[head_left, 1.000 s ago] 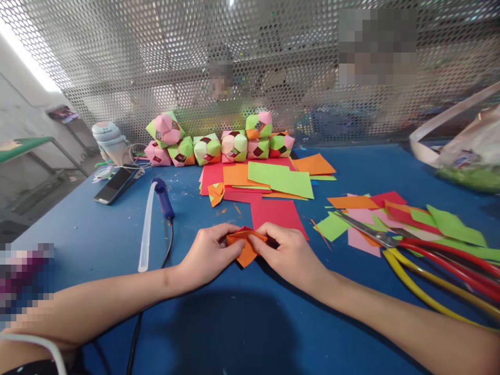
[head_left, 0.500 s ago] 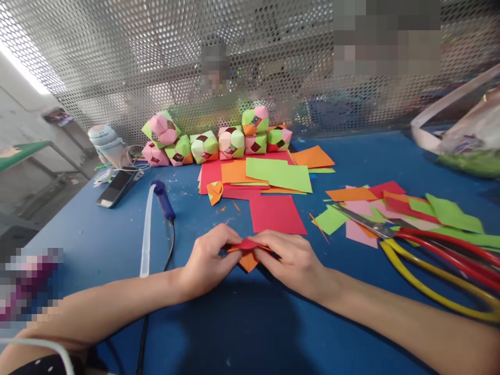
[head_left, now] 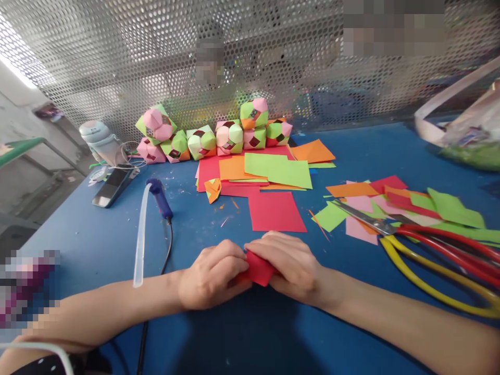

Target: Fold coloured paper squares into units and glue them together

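Observation:
Between my two hands is a small folded piece of red paper (head_left: 259, 267), its red face turned toward me. My left hand (head_left: 216, 273) has its fingers closed on the paper's left side. From the other side my right hand (head_left: 291, 263) pinches it, with the fingers curled over its top. Parts of the paper are hidden by the fingers. Just beyond my hands a flat red sheet (head_left: 276, 212) lies on the blue table (head_left: 230, 338). A small orange folded piece (head_left: 213, 190) rests farther off, left of that sheet.
Folded paper balls (head_left: 201, 141) line the back by a perforated metal screen (head_left: 164, 62). Green sheets (head_left: 277, 169) lie stacked before them. At right are scissors (head_left: 385, 229) on paper scraps (head_left: 359, 203). A glue gun (head_left: 160, 198), phone (head_left: 113, 185) and bottle (head_left: 101, 143) stand left.
The folded paper has turned in my hands: orange showed at its front before, and now a red face shows. Both hands have shifted slightly, with the right fingers now over the top.

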The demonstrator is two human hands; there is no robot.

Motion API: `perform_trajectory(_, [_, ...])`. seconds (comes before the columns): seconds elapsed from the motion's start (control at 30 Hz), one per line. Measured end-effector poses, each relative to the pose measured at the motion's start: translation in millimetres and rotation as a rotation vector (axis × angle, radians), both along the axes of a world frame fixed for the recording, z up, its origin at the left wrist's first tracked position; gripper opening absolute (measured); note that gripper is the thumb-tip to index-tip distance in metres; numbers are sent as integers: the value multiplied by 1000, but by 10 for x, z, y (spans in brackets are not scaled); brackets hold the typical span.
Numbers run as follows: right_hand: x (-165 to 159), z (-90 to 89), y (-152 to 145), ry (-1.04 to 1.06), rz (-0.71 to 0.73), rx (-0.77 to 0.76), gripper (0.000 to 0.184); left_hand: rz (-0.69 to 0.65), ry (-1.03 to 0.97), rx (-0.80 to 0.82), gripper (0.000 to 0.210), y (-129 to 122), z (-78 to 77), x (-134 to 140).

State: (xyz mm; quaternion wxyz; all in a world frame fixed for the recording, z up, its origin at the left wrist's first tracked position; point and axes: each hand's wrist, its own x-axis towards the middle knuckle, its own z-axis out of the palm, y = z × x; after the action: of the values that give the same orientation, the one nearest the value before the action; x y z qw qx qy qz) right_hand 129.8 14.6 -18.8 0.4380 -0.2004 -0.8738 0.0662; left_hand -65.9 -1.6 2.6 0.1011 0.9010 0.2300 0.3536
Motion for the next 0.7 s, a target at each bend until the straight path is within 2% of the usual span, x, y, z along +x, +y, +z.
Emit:
perform_trajectory(0.13, [-4, -12, 36, 33, -103, -54, 19, 45, -70, -74, 28, 22, 25, 81])
perform_trajectory(0.3, [-29, -38, 86, 29, -181, -184, 12, 140, -144, -219, 23, 73, -51, 144])
perform_trajectory(0.43, [-51, -55, 122, 66, -243, -291, 14, 241, -275, -489, 14, 116, -92, 178])
perform_trajectory(0.53, [-61, -61, 152, 89, -308, -357, 13, 267, -390, -746, 9, 135, -92, 199])
perform_trajectory(0.63, [-66, -59, 175, 55, -304, -425, 10, 264, -417, -965, 14, 151, -72, 215])
perform_trajectory(0.7, [-72, -53, 181, 31, -292, -446, 11, 285, -393, -1043, 18, 172, -52, 220])
